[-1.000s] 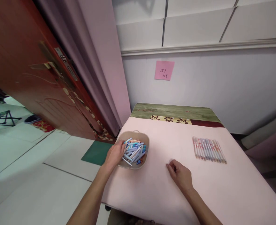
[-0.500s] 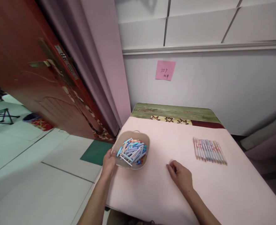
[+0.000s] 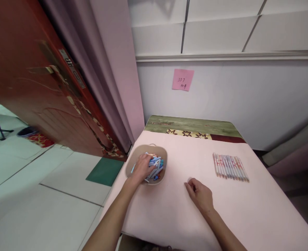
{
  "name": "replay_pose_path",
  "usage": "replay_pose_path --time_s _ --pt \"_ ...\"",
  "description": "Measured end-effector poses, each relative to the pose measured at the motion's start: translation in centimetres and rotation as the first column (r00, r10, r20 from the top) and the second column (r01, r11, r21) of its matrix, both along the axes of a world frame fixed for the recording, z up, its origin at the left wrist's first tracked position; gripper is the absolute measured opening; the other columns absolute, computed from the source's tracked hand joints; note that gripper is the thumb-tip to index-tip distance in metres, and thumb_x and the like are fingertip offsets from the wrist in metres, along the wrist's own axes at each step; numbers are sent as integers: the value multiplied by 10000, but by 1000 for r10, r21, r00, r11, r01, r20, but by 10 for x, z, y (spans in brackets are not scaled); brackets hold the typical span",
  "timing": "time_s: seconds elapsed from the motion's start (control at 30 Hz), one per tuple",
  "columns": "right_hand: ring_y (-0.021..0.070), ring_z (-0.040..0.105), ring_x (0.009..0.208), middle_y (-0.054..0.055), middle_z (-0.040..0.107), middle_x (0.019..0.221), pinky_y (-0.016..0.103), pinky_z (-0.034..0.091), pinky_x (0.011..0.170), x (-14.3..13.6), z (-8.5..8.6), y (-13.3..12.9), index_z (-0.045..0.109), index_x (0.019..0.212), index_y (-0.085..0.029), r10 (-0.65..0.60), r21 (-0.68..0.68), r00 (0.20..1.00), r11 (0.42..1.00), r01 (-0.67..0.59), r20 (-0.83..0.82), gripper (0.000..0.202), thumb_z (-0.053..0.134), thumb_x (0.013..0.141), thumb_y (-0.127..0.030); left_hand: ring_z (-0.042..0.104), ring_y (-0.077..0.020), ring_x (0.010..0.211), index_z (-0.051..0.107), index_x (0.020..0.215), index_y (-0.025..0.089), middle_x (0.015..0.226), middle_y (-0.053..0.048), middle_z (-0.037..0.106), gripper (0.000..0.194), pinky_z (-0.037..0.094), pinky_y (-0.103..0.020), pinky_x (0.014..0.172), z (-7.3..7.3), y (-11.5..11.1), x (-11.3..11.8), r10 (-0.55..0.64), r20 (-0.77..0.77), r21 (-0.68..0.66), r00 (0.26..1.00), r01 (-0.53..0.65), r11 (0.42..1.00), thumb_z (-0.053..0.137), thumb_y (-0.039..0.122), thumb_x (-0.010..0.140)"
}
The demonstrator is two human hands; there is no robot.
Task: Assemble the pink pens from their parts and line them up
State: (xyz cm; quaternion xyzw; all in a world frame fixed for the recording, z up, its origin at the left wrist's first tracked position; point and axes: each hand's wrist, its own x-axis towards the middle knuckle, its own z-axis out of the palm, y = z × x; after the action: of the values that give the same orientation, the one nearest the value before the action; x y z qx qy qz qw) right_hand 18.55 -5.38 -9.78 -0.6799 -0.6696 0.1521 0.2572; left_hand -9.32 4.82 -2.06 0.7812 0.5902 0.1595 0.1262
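Note:
A beige basket (image 3: pixel 136 156) with a small loop handle stands at the left of the table. In it lies a loose heap of pens or markers (image 3: pixel 158 166), mostly blue, white and orange. My left hand (image 3: pixel 142 168) reaches over the near left rim and rests on the heap with its fingers spread; its fingertips are partly lost among the pens. Lightly curled closed, my right hand (image 3: pixel 201 196) lies on the pink table cover (image 3: pixel 180 212), to the right of the basket. Nothing shows between its fingers.
Right of my hands, a flat row of several slim pens (image 3: pixel 230 168) lies side by side. Behind the table's green patterned back edge (image 3: pixel 190 122) is a wall with a pink note (image 3: pixel 182 80). A red-brown door (image 3: pixel 46 104) and a purple curtain (image 3: pixel 101 62) stand at the left.
My left hand has let go of the basket's left rim and moved inward onto the heap of pens. My right hand has stayed in place on the table.

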Motion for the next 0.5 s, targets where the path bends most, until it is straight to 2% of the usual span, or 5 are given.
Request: replay_pose_path --time_s 0.07,0.13,0.2,0.33,0.5 --pt "130 539 533 -29 588 596 230 315 526 0 1 -1 544 727 -227 1 6 1000 1000 -1 -5 309 441 899 -462 485 -271 1172 571 1177 265 1206 -59 596 508 334 -375 1004 -5 7 7 -33 -33 -43 999 31 999 693 334 689" --pt "131 539 533 -28 590 597 229 315 527 -1 2 -1 547 730 -227 0 11 1000 1000 1 -10 306 441 899 -459 456 -295 1214 534 1230 253 1262 -81 570 586 320 -401 1010 -9 10 9 -38 -65 -84 997 32 996 697 347 675" --pt "132 541 536 -29 591 597 227 314 528 -1 2 -1 547 731 -228 -2 9 1000 1000 2 -12 301 445 898 -457 485 -293 1185 570 1163 238 1224 -86 595 506 340 -393 985 -9 11 7 -40 -87 -122 995 29 992 683 333 679" --pt "129 540 539 -34 592 603 223 311 532 0 0 0 545 731 -230 -2 0 1000 1000 2 -7 290 456 894 -452 601 -252 951 632 846 228 951 -59 672 160 416 -341 839 -4 5 0 -50 -115 -189 992 28 981 639 274 693" --pt "127 541 541 -33 595 606 220 312 533 0 -1 1 550 732 -229 -2 -5 1000 1000 2 -5 296 453 894 -456 604 -250 880 620 807 206 924 -82 664 101 412 -333 761 -2 -2 -4 41 -106 -159 994 -57 986 584 269 737"
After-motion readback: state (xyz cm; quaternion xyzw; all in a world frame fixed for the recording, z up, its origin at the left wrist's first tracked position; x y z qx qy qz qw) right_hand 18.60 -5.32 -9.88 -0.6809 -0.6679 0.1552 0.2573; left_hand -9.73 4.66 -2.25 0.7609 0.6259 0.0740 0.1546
